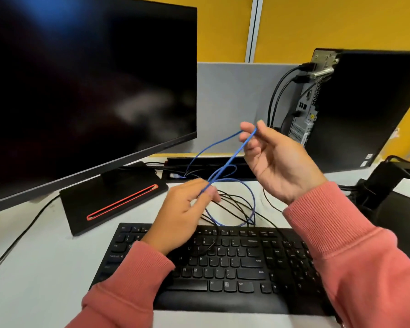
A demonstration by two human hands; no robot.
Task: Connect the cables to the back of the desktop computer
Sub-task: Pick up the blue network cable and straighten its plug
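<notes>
Blue cable (232, 157) is up in the air over the far edge of the keyboard (223, 263), held in both hands. Right hand (277, 162) is raised, palm toward the camera, pinching the top of the cable loop between thumb and fingertips. Left hand (185, 214) is lower, just above the keyboard's far row, fingers curled round the cable strands where they cross. Below the left hand the cable hangs in a loop that reaches the worktop (33, 268) just beyond the keyboard, lying over a tangle of black cables (234, 204). One blue strand runs far-left toward the cable slot at the back of the worktop, where a clear plug end (174, 175) lies

Desktop computer (355, 110) stands far right, back panel (304, 114) turned left toward the hands, well apart from the blue cable. Two black cables (279, 91) already plugged in near the top of the panel

Monitor (81, 86) far left, screen dark, on a black stand base (114, 197) with a red slot. Yellow partition wall (317, 24) behind
</notes>
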